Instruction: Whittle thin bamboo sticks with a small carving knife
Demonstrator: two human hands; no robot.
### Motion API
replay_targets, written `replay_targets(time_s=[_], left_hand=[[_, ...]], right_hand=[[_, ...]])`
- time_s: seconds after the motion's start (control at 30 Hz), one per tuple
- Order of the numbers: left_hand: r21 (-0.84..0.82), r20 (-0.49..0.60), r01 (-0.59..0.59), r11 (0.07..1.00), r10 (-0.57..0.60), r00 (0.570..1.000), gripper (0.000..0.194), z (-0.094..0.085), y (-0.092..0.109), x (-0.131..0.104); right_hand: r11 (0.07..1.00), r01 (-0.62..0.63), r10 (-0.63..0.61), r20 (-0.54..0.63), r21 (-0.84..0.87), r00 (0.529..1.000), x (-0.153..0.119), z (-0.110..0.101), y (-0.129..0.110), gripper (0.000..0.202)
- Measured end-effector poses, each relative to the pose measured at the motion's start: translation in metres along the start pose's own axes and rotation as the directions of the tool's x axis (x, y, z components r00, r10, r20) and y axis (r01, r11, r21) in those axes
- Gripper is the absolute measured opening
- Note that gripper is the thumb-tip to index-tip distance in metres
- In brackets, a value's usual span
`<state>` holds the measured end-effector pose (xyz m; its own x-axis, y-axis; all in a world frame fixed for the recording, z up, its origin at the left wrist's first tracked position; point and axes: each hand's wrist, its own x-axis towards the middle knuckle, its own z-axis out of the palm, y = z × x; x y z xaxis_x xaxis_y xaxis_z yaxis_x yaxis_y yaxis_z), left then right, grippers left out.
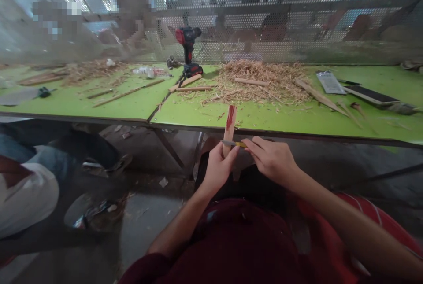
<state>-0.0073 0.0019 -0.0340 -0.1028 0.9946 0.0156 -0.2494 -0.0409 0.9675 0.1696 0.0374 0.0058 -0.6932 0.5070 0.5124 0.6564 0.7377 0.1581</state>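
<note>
A flat, pale wooden piece with a dark red mark near its top stands upright in front of the green table's edge. My left hand is closed around its lower end. Fingers of my right hand are wrapped round the yellow handle of a small knife. The blade lies across the wooden piece just above my left fingers, its tip pointing left.
The green table bears a heap of wood shavings, a red and black drill, a phone, a white packet and several sticks. A perforated screen rises behind. Another person's leg is at left.
</note>
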Motion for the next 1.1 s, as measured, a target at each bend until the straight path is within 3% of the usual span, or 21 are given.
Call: replay_targets(time_s=[0.3,0.5,0.93,1.1], left_hand=[[0.066,-0.058,-0.067,0.996,0.071,0.996,0.035,0.004,-0.003,0.0],[0.073,-0.058,-0.09,0.993,0.095,0.994,0.03,0.007,-0.001,0.0],[0.079,-0.083,-0.1,0.992,0.106,0.991,0.031,0.01,-0.001,0.0],[0.07,-0.074,-0.096,0.993,0.101,0.992,0.034,0.006,-0.004,0.0]], right_hand=[[0.994,-0.033,0.032,-0.015,-0.109,0.999,-0.002,-0.003,-0.004,0.036],[0.993,0.063,-0.072,-0.089,-0.097,0.993,-0.002,-0.001,-0.003,0.035],[0.992,-0.023,0.008,-0.118,-0.127,0.993,-0.003,0.004,-0.009,0.036],[0.992,-0.059,0.051,-0.076,-0.112,0.996,-0.003,0.005,-0.014,0.036]])
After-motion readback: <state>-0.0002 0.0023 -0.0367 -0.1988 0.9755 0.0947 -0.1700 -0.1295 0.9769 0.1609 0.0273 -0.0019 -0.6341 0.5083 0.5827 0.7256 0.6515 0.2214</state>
